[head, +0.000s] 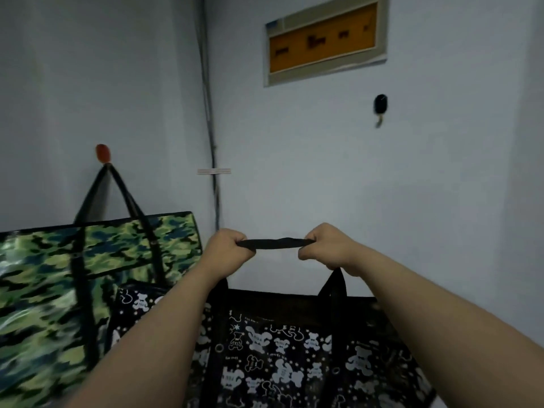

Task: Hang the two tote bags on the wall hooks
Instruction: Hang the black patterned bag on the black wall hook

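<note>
camo tote (97,254) hangs on red hook (103,153); bear-print tote (282,354) below black hook (380,104)

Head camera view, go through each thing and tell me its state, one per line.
Camouflage tote bag: hanging by its straps from the red hook.
Bear-print tote bag: not hung, held up by its strap.
Black hook: empty.
Left hand: gripping the strap.
Right hand: gripping the strap.

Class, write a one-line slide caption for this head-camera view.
Both hands stretch the bear-print tote's strap below the black hook; camouflage tote already hangs.
</note>
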